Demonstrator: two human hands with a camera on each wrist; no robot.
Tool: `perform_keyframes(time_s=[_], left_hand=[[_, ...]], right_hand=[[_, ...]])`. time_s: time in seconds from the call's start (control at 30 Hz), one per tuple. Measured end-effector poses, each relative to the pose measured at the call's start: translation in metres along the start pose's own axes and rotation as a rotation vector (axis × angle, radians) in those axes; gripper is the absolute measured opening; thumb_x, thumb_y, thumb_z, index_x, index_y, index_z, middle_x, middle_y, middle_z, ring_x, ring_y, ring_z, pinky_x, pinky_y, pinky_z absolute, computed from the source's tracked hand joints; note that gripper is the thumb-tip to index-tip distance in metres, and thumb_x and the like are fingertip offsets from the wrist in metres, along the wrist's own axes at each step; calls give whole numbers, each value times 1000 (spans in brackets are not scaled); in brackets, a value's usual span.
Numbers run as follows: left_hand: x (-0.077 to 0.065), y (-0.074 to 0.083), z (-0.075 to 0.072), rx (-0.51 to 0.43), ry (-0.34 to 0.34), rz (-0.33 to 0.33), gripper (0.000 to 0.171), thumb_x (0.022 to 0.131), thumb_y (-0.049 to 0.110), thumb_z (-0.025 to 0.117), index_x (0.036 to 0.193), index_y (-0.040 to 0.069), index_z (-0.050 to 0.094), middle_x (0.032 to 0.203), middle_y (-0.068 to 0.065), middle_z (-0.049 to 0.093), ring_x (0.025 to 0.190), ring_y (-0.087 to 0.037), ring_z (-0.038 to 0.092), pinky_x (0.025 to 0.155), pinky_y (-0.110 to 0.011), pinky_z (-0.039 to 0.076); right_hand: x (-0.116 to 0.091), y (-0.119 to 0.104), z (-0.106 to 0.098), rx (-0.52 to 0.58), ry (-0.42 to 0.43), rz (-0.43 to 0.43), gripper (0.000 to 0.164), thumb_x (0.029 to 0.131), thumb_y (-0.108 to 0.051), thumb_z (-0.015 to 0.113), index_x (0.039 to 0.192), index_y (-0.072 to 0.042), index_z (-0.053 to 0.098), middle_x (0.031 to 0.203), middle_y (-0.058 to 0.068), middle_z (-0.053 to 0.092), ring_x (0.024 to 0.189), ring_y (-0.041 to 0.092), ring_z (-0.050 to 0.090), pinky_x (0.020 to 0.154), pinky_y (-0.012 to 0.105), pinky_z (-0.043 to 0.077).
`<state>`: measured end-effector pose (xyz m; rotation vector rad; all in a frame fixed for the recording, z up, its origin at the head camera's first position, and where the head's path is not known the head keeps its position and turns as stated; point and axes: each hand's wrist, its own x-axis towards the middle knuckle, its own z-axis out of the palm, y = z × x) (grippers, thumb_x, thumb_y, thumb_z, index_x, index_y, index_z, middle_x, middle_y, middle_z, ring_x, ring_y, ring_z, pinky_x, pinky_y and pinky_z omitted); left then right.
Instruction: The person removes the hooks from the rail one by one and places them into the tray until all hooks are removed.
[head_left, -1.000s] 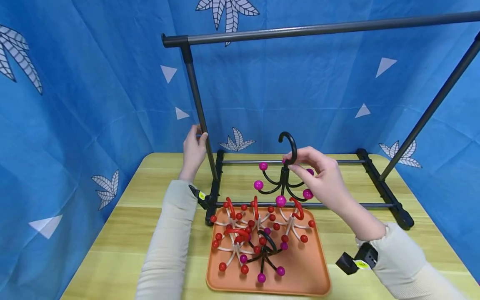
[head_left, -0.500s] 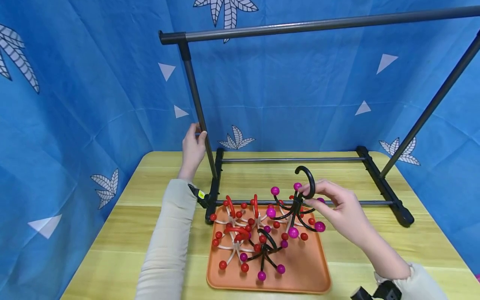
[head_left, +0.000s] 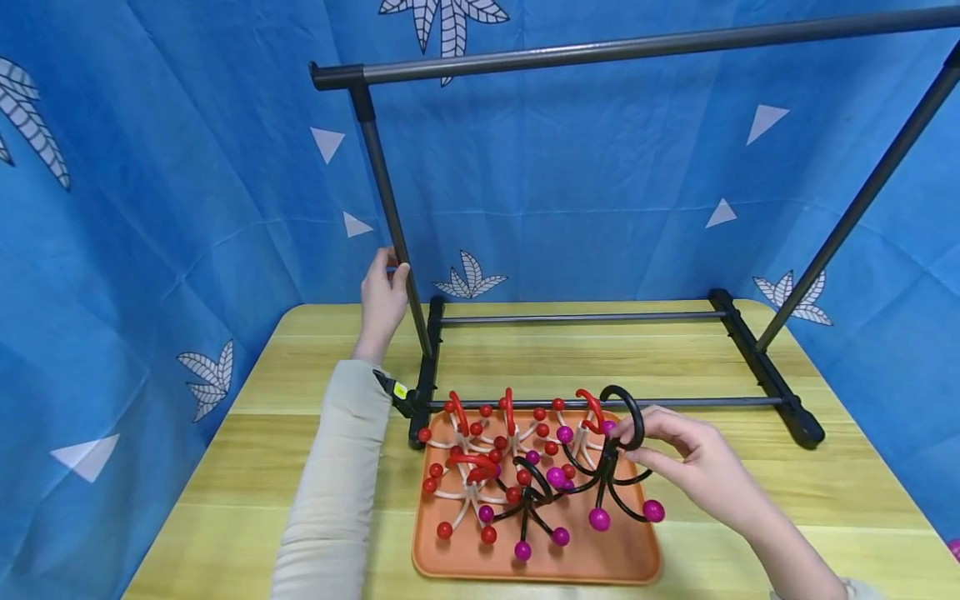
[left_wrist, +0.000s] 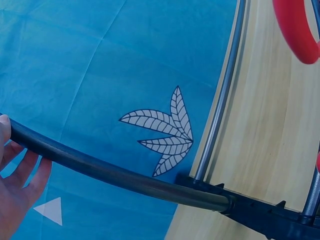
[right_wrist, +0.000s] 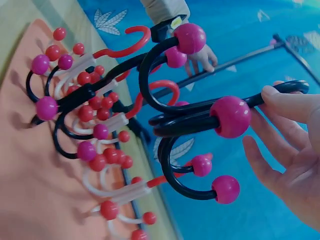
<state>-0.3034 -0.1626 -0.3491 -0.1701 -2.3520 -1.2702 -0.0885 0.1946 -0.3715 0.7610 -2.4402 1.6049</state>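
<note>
My right hand pinches a black multi-arm hook hanger with magenta balls by the base of its hook. It is upright over the tray's right side; whether its lower balls touch the tray, I cannot tell. In the right wrist view, thumb and fingers meet on the black hook. A similar black hanger lies in the orange tray, beside several white hangers with red hooks and red balls. My left hand grips the left post of a dark metal rack, fingers behind it.
The rack's top bar spans high above the table. Its black feet and low crossbars stand behind the tray, the front crossbar close to the tray's back edge. A blue patterned curtain surrounds the table.
My right hand has brought the black hanger down and toward me, from above the low crossbars to over the tray's right side. The left hand keeps its grip on the post.
</note>
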Motion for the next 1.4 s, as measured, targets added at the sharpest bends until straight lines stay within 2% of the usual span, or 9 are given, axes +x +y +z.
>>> perform_keyframes(time_s=[0.13,0.43,0.53,0.7,0.93,1.03,1.17,1.23,1.4], left_hand=[[0,1,-1,1,-4,-1,29,95,26,44,116,7,48,110,-14,53,102,-29,54,87,-41,45],[1,2,-4,10,-13,-31,29,95,25,43,119,8,47,113,-13,53,104,-28,54,87,-40,45],[0,2,-3,11,-18,-45,28,96,25,43,119,9,47,113,-12,52,104,-27,53,87,-40,45],[-1,0,-3,8,-18,-56,27,96,23,43,119,10,47,112,-12,52,102,-27,53,86,-40,45],[-1,1,-4,-2,-11,-50,26,96,20,44,119,9,47,112,-12,52,101,-28,53,86,-40,45],[-2,0,-4,-1,-10,-41,25,96,20,43,118,8,47,111,-13,52,101,-28,54,85,-40,46],[-3,-1,-5,5,-37,-52,27,96,21,44,119,7,46,111,-14,52,101,-28,54,85,-41,46],[-4,0,-7,8,-60,-61,30,96,22,44,121,7,46,113,-15,52,102,-29,53,85,-42,46],[-5,4,-14,43,-115,-82,35,95,22,47,127,7,44,115,-15,52,105,-29,53,84,-42,47]], right_hand=[[-10,13,2,82,3,31,15,81,5,62,93,-5,63,97,7,65,95,8,59,80,16,47],[-19,39,18,156,-46,4,16,82,5,60,96,-1,62,98,12,63,94,9,59,81,16,47],[-20,45,22,166,-49,9,16,81,6,61,95,-2,62,98,11,64,94,8,60,82,16,46],[-23,54,28,155,-57,64,14,81,3,63,93,-4,63,96,7,65,93,7,61,82,15,46],[-27,68,31,172,-55,74,12,79,5,63,89,-1,64,96,13,65,95,7,60,85,13,44],[-30,74,33,167,-62,108,7,79,1,65,85,-1,63,96,12,66,96,7,60,86,13,43],[-37,81,36,163,-73,166,6,78,-1,67,83,-1,63,96,9,66,96,4,59,85,13,43],[-39,84,37,163,-73,167,7,78,0,67,83,-2,63,96,10,66,95,4,59,84,14,43],[-41,86,37,133,-70,187,14,78,0,66,91,-3,64,98,12,65,96,1,58,83,14,44]])
